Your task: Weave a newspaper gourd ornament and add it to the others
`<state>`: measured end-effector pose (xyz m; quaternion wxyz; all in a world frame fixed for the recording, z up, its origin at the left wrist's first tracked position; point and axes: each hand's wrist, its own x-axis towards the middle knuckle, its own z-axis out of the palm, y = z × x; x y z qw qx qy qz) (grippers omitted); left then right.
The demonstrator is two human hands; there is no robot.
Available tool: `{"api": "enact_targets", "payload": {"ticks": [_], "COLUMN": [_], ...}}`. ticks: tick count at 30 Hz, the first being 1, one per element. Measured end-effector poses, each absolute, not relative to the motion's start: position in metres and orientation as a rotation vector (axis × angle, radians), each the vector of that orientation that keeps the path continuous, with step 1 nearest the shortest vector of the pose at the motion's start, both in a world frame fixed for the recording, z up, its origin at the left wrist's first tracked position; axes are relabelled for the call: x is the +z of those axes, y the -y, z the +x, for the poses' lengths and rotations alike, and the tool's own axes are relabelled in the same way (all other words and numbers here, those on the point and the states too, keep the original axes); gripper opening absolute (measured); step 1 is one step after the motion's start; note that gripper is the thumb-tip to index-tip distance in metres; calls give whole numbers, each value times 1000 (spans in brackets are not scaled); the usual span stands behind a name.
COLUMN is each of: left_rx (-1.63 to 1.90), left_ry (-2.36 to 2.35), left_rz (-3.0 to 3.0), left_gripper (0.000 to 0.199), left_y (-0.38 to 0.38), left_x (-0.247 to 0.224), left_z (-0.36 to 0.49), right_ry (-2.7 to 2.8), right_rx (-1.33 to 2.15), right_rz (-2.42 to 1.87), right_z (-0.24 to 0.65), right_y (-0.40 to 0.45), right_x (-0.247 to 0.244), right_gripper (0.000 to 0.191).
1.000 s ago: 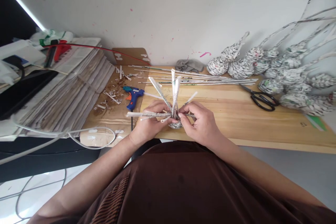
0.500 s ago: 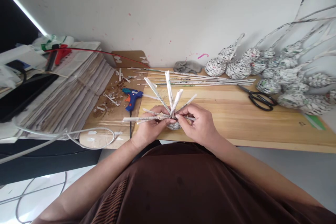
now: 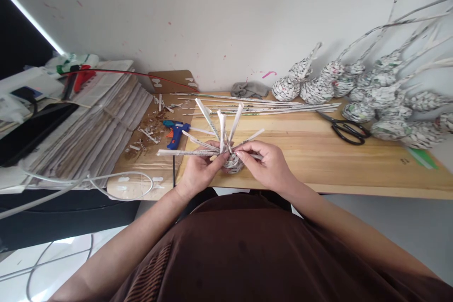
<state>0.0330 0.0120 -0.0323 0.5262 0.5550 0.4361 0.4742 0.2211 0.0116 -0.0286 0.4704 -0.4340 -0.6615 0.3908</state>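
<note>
A small woven newspaper piece [image 3: 233, 164] sits between my hands near the table's front edge, with several rolled paper tubes [image 3: 236, 122] fanning up and outward from it. My left hand [image 3: 202, 170] is closed on its left side, thumb pressed at the base of the tubes. One long tube [image 3: 177, 153] sticks out to the left past that hand. On the other side my right hand [image 3: 267, 163] pinches a paper tube close to the weave with thumb and forefinger. The fingers behind the piece are partly hidden.
Thin paper rolls [image 3: 269, 106] lie across the back of the wooden table [image 3: 318, 165]. Black scissors [image 3: 348, 132] and several woven gourd-like pieces [image 3: 316, 89] are at right. A blue glue gun [image 3: 178, 134], paper scraps [image 3: 148, 136] and stacked newspapers [image 3: 116, 108] are at left.
The upright tubes have shifted and spread, and the woven piece shows more between my hands. Both hands keep their hold. The whole view has moved slightly.
</note>
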Motion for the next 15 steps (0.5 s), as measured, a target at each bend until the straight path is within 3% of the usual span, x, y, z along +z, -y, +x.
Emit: {"api": "enact_targets", "payload": {"ticks": [9,15], "left_rx": [1093,1109], "left_ry": [-1006,-1007], "left_rz": [1289,1388], "left_gripper": [37,36], "left_y": [-11,-7], "left_x": [-30,-32], "left_z": [32,30], "right_ry": [1977,2019], "right_rx": [282,232], "right_rz": [-979,-1055], "right_z": [226,220], "right_y": [-6,-6], "right_x": [-19,-12], "right_gripper": [14,9]}}
